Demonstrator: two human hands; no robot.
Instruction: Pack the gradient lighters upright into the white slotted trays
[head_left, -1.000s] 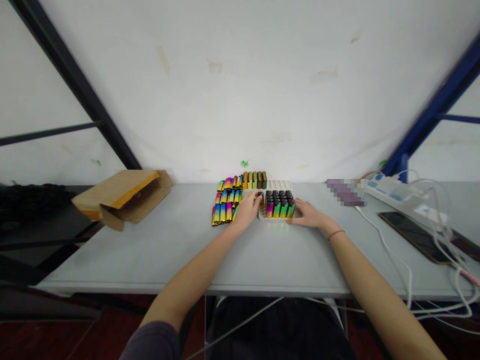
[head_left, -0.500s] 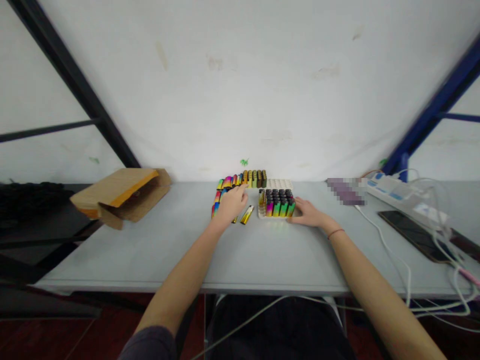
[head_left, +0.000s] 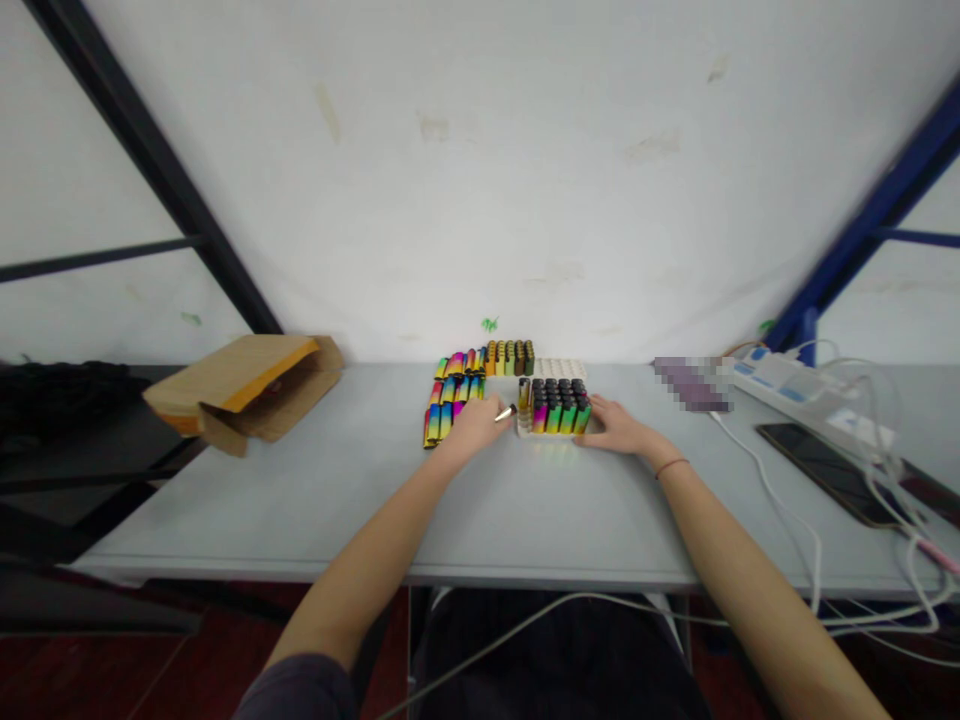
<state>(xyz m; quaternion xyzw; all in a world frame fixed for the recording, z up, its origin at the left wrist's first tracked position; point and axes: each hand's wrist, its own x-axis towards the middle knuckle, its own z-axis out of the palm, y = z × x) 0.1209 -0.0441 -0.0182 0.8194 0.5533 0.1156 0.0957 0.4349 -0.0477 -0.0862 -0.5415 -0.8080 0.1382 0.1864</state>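
Note:
Pinched in my left hand (head_left: 478, 424) is a shiny gold lighter body (head_left: 505, 412), its end sticking out to the right beside the tray. My right hand (head_left: 619, 427) grips the right end of a white tray (head_left: 551, 434), thumb at the front corner and fingers along the side. In this tray stand several rainbow lighters (head_left: 561, 405) with black tops, packed upright. One gold lighter body (head_left: 524, 392) without a black top stands in the tray's left column. Left of my left hand, rainbow lighter bodies (head_left: 441, 412) lie in rows on the table, partly hidden by the hand.
Behind, a second white tray (head_left: 561, 368) holds upright gold-topped lighter bodies (head_left: 511, 356) at its left. An opened cardboard box (head_left: 240, 385) lies left. On the right are a blurred purple item (head_left: 691, 386), a dark phone (head_left: 829, 470), a power strip (head_left: 814, 398) and white cables.
My left hand has come right and slightly nearer, and now holds a gold lighter body; one lay on the table there before. My right hand has stayed at the tray.

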